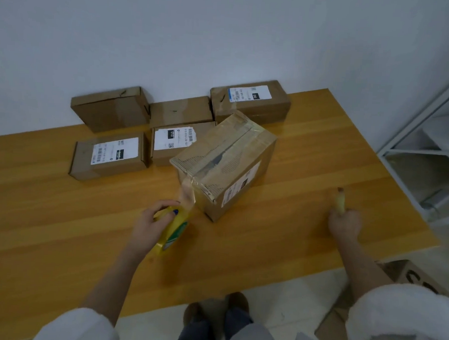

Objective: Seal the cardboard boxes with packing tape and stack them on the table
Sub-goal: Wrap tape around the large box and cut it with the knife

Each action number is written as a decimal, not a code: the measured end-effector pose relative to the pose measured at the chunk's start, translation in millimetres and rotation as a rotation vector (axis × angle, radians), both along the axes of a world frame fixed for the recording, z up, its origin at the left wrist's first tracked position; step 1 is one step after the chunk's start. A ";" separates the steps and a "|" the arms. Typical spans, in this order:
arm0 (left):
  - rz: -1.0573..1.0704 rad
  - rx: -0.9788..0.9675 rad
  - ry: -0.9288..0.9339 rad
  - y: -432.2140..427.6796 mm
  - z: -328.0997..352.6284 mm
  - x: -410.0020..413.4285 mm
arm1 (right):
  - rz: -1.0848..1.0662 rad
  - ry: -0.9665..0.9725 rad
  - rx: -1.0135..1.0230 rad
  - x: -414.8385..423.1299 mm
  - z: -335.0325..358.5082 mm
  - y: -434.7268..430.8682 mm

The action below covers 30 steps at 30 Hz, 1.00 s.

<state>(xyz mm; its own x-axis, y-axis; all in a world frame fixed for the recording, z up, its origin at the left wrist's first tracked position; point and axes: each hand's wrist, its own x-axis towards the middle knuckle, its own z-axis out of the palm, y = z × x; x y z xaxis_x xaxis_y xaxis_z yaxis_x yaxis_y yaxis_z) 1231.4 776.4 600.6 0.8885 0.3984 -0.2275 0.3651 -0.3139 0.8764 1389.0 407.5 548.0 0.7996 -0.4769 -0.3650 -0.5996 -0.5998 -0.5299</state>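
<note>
On the table [309,161] the large box [226,159] sits askew, strip [187,194] taut from its near corner to the tape roll [174,229] gripped by the left hand [150,223]; the right hand [345,223] clasps a yellowish tool [341,202], likely a cutter: keep tension, cut close to cardboard.

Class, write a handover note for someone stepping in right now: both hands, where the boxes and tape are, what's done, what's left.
Left hand grips the tape roll; its strip is joined to the near corner of the large box.
Right hand grips a yellow-handled tool, clear of the box.
Five smaller boxes lie along the far side of the table.
Done: tape along the large box's top.
Left: cut the strip, stack; nothing looks stacked.
</note>
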 end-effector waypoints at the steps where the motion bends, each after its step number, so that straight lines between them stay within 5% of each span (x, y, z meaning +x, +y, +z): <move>1: 0.006 0.006 -0.003 -1.1 0.6 0.3 | -0.024 -0.074 0.056 -8.1 6.6 11.6; 5: 0.032 -0.031 -0.030 -3.9 -2.5 -0.3 | 0.079 -0.381 0.260 -46.2 47.8 72.0; 8: 0.073 -0.056 -0.039 -2.5 -6.4 -1.5 | 0.411 -0.462 0.401 -73.5 92.4 112.2; 11: 0.088 -0.036 -0.029 1.9 -12.5 0.5 | 0.901 -0.565 0.201 -92.3 128.1 146.2; 14: 0.063 -0.022 -0.041 6.4 -15.8 1.6 | 1.134 -0.668 -0.107 -103.8 133.7 171.9; 19: 0.021 0.025 -0.013 10.1 -16.9 4.1 | 1.246 -0.633 -0.435 -114.1 128.8 199.2; 30: 0.000 0.095 -0.060 12.1 -14.8 1.3 | 1.263 -0.475 -0.573 -111.6 130.5 226.2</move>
